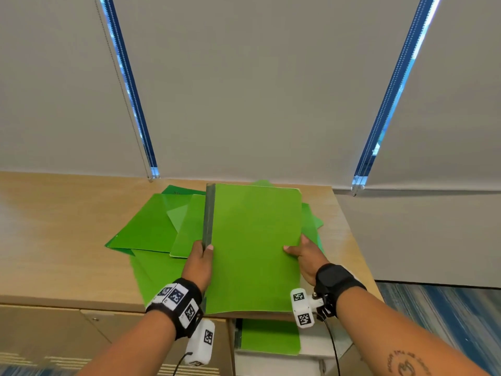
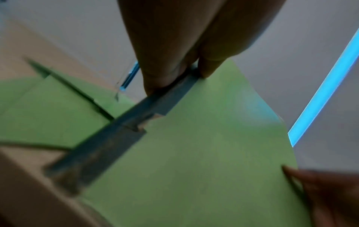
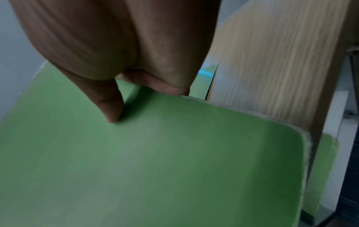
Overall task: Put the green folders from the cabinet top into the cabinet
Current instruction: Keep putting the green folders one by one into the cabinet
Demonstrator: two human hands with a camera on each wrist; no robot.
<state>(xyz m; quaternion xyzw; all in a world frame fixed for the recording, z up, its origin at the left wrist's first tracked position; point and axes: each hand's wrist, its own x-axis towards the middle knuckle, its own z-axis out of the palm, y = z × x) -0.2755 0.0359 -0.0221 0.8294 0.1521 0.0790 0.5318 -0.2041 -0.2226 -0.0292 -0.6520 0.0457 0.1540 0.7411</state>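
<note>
A large green folder (image 1: 254,248) with a grey spine (image 1: 208,215) is held above the wooden cabinet top (image 1: 54,240), its near edge past the front of the cabinet. My left hand (image 1: 200,256) grips the spine side, thumb on top. My right hand (image 1: 303,253) pinches the folder's right edge, thumb on the cover (image 3: 114,107). In the left wrist view the fingers (image 2: 165,73) clamp the grey spine (image 2: 108,138). Several other green folders (image 1: 151,223) lie spread on the cabinet top behind and to the left. Another green folder (image 1: 271,337) lies inside the open cabinet below.
Grey roller blinds (image 1: 244,90) hang behind the cabinet, with a bead cord (image 1: 127,112) at the left. The cabinet's right end (image 1: 352,226) drops to blue striped carpet (image 1: 447,321). A closed cabinet door (image 1: 54,335) is at the lower left.
</note>
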